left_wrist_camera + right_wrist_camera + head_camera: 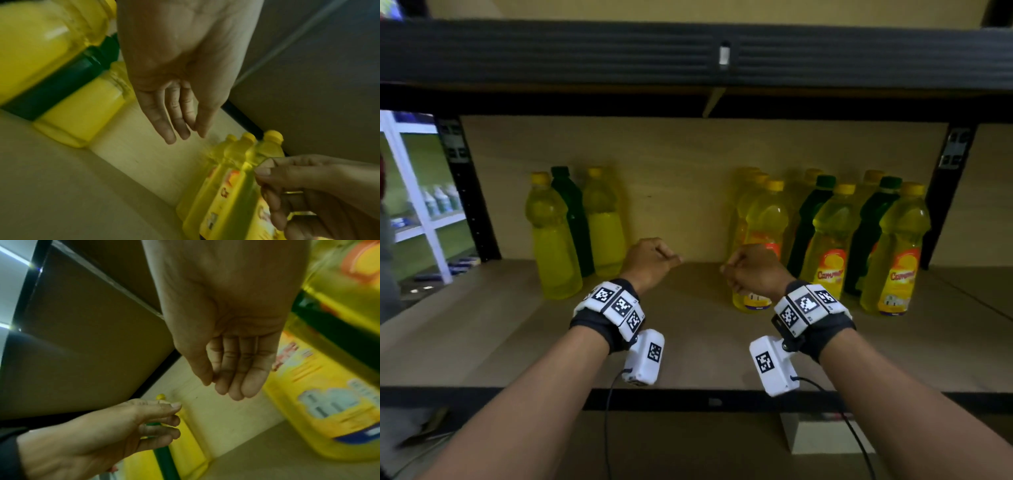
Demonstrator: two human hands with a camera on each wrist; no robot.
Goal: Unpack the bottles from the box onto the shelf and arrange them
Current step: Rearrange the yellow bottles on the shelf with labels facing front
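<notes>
While over the shelf [482, 342]:
Left hand [650, 262]: loose, empty, frame centre.
Right hand [751, 270]: loose, empty, before yellow bottle [763, 233].

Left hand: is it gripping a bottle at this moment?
No, the left hand hangs with relaxed fingers over the bare shelf board, holding nothing, apart from the bottles on either side.
</notes>
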